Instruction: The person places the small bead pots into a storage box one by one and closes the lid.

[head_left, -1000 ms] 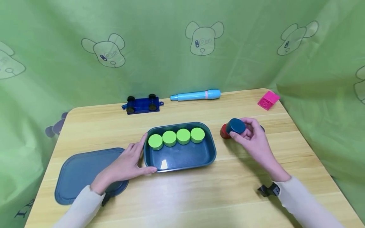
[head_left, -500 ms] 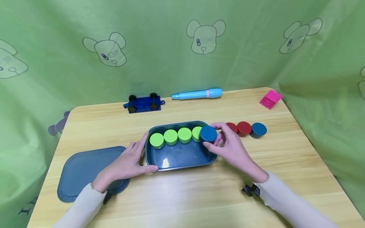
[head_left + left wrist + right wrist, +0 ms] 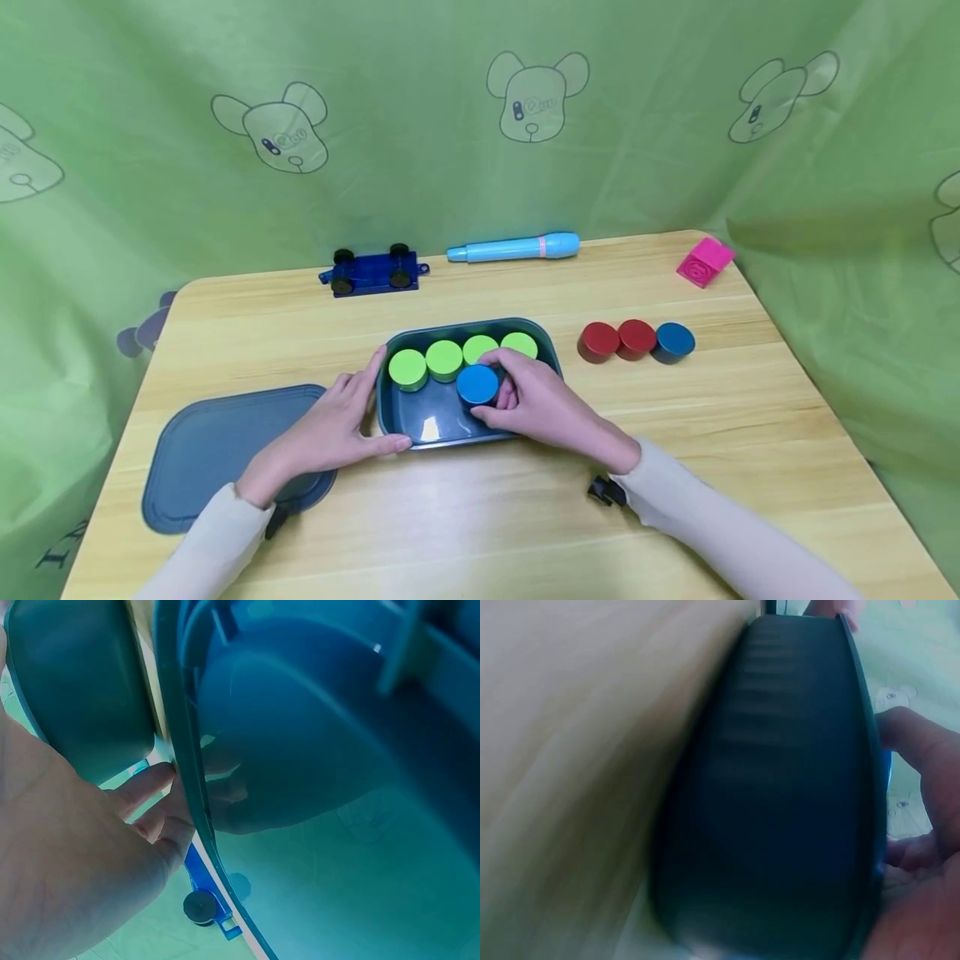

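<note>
My right hand (image 3: 543,406) pinches a blue cylinder block (image 3: 477,385) between thumb and fingers, over the inside of a dark blue-green box (image 3: 427,437). Along the box's far side stand several light green cylinder blocks (image 3: 444,359) in a row. My left hand (image 3: 330,433) lies spread against the box's left end, its index finger at the rear corner and thumb at the front rim. Seen from the right wrist, the box's outer wall (image 3: 795,795) covers most of the held block. Two red cylinder blocks (image 3: 637,338) and another blue cylinder block (image 3: 674,342) stand right of the box.
A flat dark lid (image 3: 217,450) lies at the left, partly beneath my left forearm. Along the table's back edge are a blue wheeled toy chassis (image 3: 375,272), a light blue toy microphone or pen (image 3: 513,248) and a pink block (image 3: 705,262). A green curtain (image 3: 420,125) hangs behind.
My right hand has carried the blue cylinder block leftward, from above the red blocks, past the box's right rim and in over its middle. The left hand stays at the box.
</note>
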{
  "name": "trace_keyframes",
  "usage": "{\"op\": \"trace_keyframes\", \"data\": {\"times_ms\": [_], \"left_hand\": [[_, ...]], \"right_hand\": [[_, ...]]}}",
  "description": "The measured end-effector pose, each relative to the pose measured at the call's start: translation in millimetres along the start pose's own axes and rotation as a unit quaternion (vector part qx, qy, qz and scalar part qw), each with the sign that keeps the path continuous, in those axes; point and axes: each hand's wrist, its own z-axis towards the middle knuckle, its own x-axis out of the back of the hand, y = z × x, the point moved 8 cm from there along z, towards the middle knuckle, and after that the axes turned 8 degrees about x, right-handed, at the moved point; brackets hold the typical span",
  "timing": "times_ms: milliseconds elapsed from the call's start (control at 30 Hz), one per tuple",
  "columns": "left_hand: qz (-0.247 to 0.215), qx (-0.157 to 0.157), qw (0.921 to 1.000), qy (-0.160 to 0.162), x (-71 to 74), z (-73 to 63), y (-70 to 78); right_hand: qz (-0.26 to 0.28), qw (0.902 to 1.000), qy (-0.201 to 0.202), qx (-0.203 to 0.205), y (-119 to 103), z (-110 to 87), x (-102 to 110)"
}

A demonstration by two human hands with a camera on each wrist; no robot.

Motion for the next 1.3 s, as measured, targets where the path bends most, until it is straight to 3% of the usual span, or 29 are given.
{"op": "trace_keyframes", "data": {"times_ms": [367, 767, 1300], "left_hand": [[0.001, -0.001, 1.0, 0.0, 0.0, 1.1, 0.2], [-0.002, -0.002, 1.0, 0.0, -0.3, -0.5, -2.8], [-0.002, -0.003, 1.0, 0.004, 0.0, -0.7, -1.6]], "right_hand": [[-0.001, 0.9981, -0.059, -0.013, -8.9, 22.2, -43.9], [-0.018, 0.9927, -0.119, -0.011, -15.7, 41.9, -67.2], [0.097, 0.9847, -0.136, -0.05, -18.0, 36.8, -69.0]]}}
